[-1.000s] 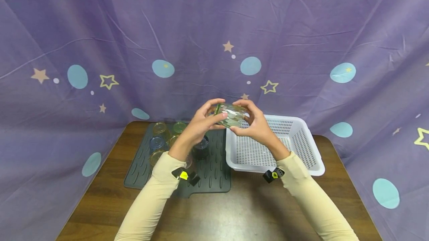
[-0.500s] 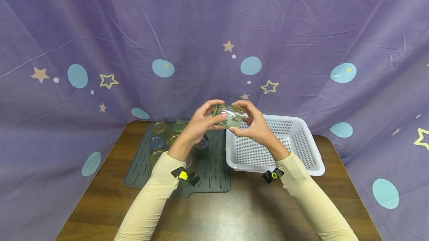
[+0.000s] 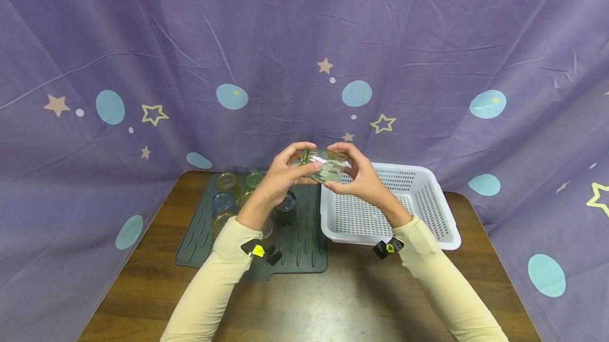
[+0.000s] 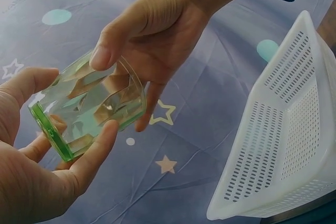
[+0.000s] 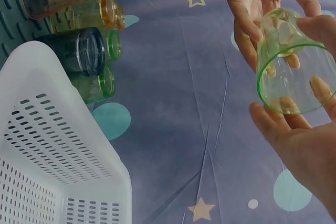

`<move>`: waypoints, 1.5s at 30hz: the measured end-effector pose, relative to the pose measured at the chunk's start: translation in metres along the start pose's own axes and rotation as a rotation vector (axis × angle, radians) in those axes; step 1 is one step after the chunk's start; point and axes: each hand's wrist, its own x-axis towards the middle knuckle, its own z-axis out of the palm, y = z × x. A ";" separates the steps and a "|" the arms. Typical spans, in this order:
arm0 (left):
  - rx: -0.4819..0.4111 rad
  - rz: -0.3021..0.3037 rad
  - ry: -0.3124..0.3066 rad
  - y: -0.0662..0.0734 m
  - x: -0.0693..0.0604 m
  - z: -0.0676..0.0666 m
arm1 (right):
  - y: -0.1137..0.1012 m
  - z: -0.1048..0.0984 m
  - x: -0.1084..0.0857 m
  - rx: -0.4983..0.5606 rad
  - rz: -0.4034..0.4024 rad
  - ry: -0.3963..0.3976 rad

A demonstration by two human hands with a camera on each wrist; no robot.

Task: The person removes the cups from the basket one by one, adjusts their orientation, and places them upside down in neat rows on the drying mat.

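A pale green glass tumbler (image 3: 328, 166) is held on its side in the air, above the gap between the drying mat and the basket. My left hand (image 3: 279, 179) grips its thick base end, thumb along the near side. Around the rim end curl the fingers and thumb of my right hand (image 3: 360, 177). In the left wrist view the tumbler's green base (image 4: 52, 132) sits near my left fingers. The right wrist view shows the open rim (image 5: 261, 85) facing my right palm.
On the dark ribbed drying mat (image 3: 304, 249) at left stand several coloured glasses, including a blue one (image 3: 222, 203) and a dark one (image 3: 285, 203); my left arm partly hides others. A white perforated basket (image 3: 435, 207) stands at right on the wooden table (image 3: 352, 299).
Both hands and the tumbler have shifted very slightly to the left. Their hold on it looks the same, and the basket and other glasses stay put.
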 end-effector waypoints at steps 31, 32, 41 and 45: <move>0.344 -0.059 -0.003 -0.026 -0.020 -0.042 | -0.007 -0.126 -0.069 -0.271 0.211 0.313; 0.353 -0.065 -0.007 -0.029 -0.021 -0.043 | -0.006 -0.129 -0.073 -0.290 0.238 0.330; 0.475 -0.072 -0.034 -0.045 -0.024 -0.044 | 0.007 -0.158 -0.104 -0.447 0.414 0.377; 0.564 -0.041 -0.049 -0.052 -0.024 -0.041 | 0.016 -0.167 -0.114 -0.471 0.490 0.385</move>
